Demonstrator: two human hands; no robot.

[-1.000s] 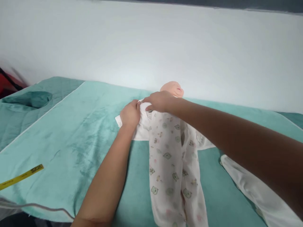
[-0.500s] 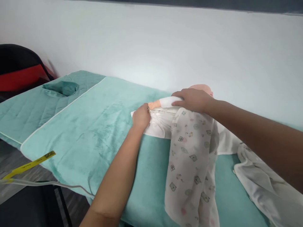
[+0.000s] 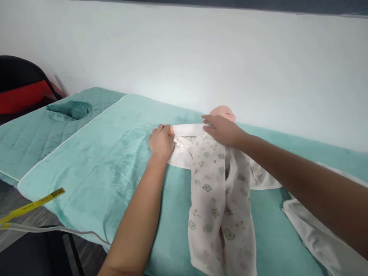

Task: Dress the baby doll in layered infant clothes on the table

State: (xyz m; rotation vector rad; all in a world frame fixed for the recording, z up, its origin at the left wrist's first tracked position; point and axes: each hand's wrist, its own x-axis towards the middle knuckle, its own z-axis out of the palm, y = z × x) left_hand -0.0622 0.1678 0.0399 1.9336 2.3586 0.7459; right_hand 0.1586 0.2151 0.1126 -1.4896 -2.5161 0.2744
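A baby doll (image 3: 222, 111) lies on its back, dressed in white clothing printed with small animal faces (image 3: 208, 191). Its arm, in a white sleeve (image 3: 186, 130), is stretched out to the left. My left hand (image 3: 161, 142) is closed round the doll's hand at the cuff, hiding most of it. Over the doll's shoulder and upper chest rests my right hand (image 3: 222, 130), fingers extended, thumb apart at the top of the sleeve. The lower part of the clothing hangs toward me in two long panels. White cloth (image 3: 181, 155) spreads beneath the stretched arm.
A green plush cover (image 3: 115, 153) lies over the bed, which has a face hole (image 3: 70, 110) at its far left. More white cloth (image 3: 313, 230) lies at right. A white wall (image 3: 172, 50) stands behind. A yellow-tagged cable (image 3: 37, 205) crosses the near left edge.
The doll's sleeve now reaches down to my left hand, covering the forearm that showed before. My right hand has shifted left to the shoulder. The doll's head appears further left.
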